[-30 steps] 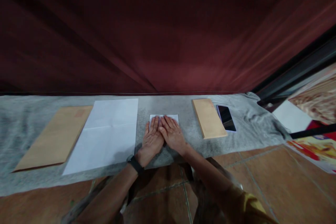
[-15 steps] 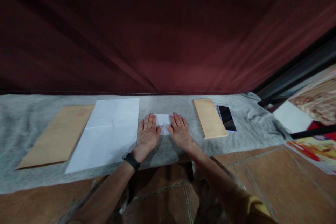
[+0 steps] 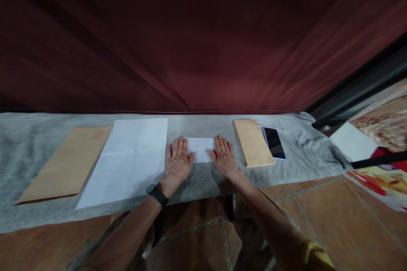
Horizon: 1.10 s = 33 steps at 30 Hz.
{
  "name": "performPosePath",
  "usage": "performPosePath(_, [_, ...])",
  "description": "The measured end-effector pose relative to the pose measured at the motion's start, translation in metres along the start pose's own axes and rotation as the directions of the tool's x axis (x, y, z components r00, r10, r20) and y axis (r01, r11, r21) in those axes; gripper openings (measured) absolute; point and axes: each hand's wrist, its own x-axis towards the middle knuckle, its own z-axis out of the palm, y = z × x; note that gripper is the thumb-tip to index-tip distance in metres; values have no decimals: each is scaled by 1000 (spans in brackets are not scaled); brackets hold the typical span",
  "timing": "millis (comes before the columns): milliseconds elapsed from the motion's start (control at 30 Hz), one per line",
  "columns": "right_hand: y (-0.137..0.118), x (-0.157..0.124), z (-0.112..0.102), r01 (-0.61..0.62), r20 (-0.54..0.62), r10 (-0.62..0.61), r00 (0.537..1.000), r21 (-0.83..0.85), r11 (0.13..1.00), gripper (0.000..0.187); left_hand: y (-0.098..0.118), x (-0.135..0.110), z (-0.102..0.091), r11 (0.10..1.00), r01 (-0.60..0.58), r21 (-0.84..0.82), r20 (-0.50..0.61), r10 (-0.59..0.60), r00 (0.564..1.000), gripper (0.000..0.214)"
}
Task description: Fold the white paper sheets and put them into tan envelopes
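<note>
The small white paper (image 3: 202,150) lies flat about halfway between the near and far edges of the grey table (image 3: 199,186) I watch from afar. I see the left hand (image 3: 178,159) and right hand (image 3: 225,159) flat, palms down, gripping nothing, each with its thumb on the paper. A big white sheet (image 3: 127,161) lies toward the table's left end, a phone (image 3: 275,143) toward its right.

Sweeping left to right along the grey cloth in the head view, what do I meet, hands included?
Large brown envelope → large white sheet → left hand → small white paper → right hand → smaller brown envelope → phone.
</note>
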Motion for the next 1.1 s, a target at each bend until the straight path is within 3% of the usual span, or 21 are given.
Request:
performPosePath(100, [-3, 2, -5, -10, -11, 9, 1000, -4, 1000, 66, 3, 1, -7, 997, -79, -8, -22, 79, 997, 62])
performPosePath(233, [-12, 3, -12, 70, -19, -70, 997, 22, 997, 60, 7, 3, -14, 973, -220, -72, 41, 224, 974, 59])
performPosePath(400, [-24, -2, -9, 207, 46, -212, 976, 89, 974, 53, 13, 3, -15, 960, -198, -200, 97, 220, 971, 61])
performPosePath(767, [-9, -2, 0, 169, 66, -170, 983, 23, 985, 59, 28, -2, -12, 948, -260, -184, 177, 292, 940, 67])
performPosePath(1100, [6, 1, 0, 117, 60, -114, 992, -52, 992, 62, 31, -5, -14, 939, -317, -134, 170, 337, 926, 62])
